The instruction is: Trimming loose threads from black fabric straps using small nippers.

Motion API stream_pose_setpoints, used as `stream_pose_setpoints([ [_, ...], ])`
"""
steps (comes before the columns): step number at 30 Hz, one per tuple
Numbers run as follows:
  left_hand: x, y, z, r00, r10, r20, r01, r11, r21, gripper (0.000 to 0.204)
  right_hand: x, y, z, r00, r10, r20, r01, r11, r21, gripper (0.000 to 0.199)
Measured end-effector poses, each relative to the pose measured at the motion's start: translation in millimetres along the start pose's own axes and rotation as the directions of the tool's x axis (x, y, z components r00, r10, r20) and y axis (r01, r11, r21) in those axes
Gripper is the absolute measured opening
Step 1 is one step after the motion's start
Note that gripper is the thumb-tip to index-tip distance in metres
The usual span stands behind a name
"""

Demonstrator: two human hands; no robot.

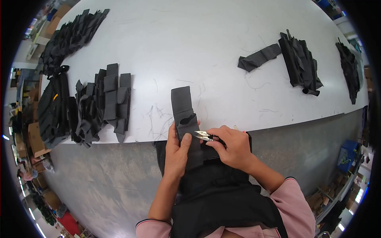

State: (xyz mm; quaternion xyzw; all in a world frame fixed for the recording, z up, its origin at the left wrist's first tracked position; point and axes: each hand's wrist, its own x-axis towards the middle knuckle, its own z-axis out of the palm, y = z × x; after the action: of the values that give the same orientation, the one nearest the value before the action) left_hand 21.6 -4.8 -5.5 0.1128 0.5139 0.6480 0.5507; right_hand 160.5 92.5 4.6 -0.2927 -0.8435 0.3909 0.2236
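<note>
A dark grey strip of fabric with a sewn pocket [182, 101] stretches over the table's front edge. My left hand [177, 147] grips it by the sides, thumb lying across the front. Small thread snips [203, 135] with bright metal blades sit in my right hand [232, 144], fingers closed around their handles. The blades point left, and their tips are at the strip's right edge beside the pocket. Whether they touch a thread is too small to tell.
Stacks of similar grey fabric pieces lie at left [111, 99], far left [75, 35], right [301, 63] and far right [349, 71]. One single piece [260, 57] lies apart. Loose thread ends [156, 117] are scattered on the white table [178, 39]. A black bag [54, 107] lies at the left edge.
</note>
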Motion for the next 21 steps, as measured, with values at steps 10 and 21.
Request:
stream_pose_setpoints([
  [10,-4.1,-6.3,2.9,0.991,0.114,-0.068,-0.116,0.993,-0.017,0.053,3.9,-9.2,4.2,0.984,-0.164,-0.066,0.145,0.962,-0.23,0.023],
  [21,-4.2,-4.7,2.2,0.998,0.062,-0.034,-0.063,0.997,-0.032,0.047,1.6,-3.5,1.1,0.984,-0.174,-0.039,0.16,0.957,-0.242,0.022],
])
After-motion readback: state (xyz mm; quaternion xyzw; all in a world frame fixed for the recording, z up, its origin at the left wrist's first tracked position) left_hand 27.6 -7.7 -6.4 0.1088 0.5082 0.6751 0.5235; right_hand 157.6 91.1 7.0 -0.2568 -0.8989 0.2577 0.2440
